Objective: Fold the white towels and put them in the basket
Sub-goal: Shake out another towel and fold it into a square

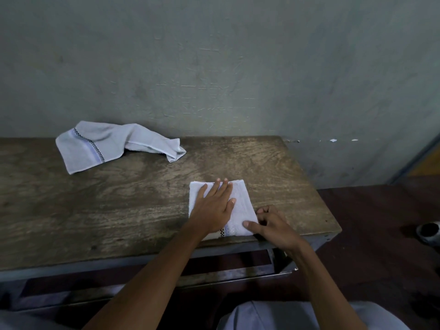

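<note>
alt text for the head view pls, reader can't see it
The left hand presses flat on a folded white towel near the front edge of the wooden table; the right hand pinches its right edge. A crumpled towel lies far left.

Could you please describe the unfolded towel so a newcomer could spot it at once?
On the wooden table, look to the far left, by the wall. The crumpled towel lies there loose, unlike the neatly folded towel at the front edge.

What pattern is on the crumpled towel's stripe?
The crumpled towel carries a black-and-white checkered band; head view shows it.
</note>
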